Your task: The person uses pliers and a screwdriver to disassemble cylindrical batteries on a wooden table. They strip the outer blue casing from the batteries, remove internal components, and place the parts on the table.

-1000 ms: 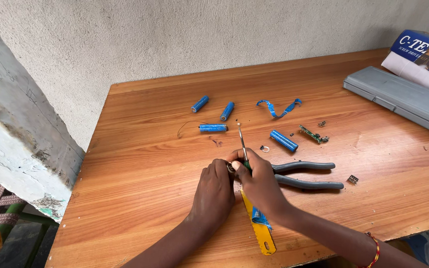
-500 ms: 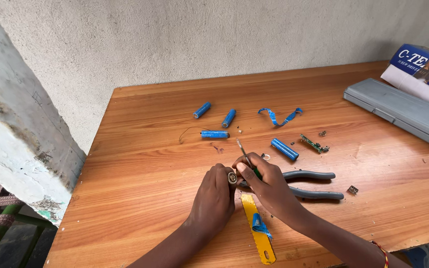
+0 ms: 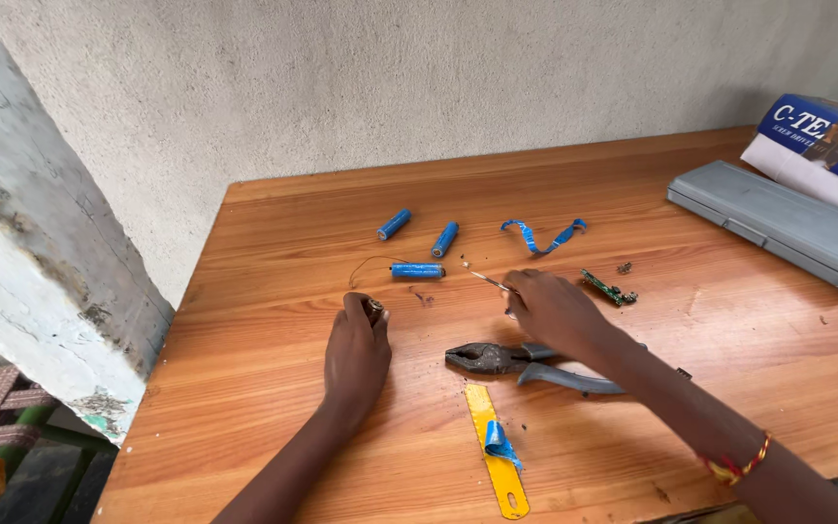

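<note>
My left hand (image 3: 356, 351) rests on the wooden table (image 3: 273, 252) with its fingers closed on a small dark bare cell (image 3: 374, 309). My right hand (image 3: 555, 311) is farther right and grips a thin metal tool (image 3: 490, 281) whose tip points left. Three blue cylindrical battery cells lie beyond the hands: one (image 3: 394, 224), a second (image 3: 445, 239), and a third (image 3: 417, 271) with a thin wire attached. Grey-handled pliers (image 3: 521, 359) lie just below my right hand. A yellow flat tool (image 3: 495, 446) with a scrap of blue wrap lies near the front edge.
A curled strip of blue wrap (image 3: 540, 236) and a small green circuit board (image 3: 608, 288) lie behind my right hand. A grey flat case (image 3: 778, 221) and a blue-and-white box (image 3: 821, 141) sit at the right. A rough concrete wall and pillar (image 3: 41, 262) stand left.
My hands have separated: the left moved left with the bare cell, the right moved right and up with the thin tool. The pliers and yellow tool are now uncovered.
</note>
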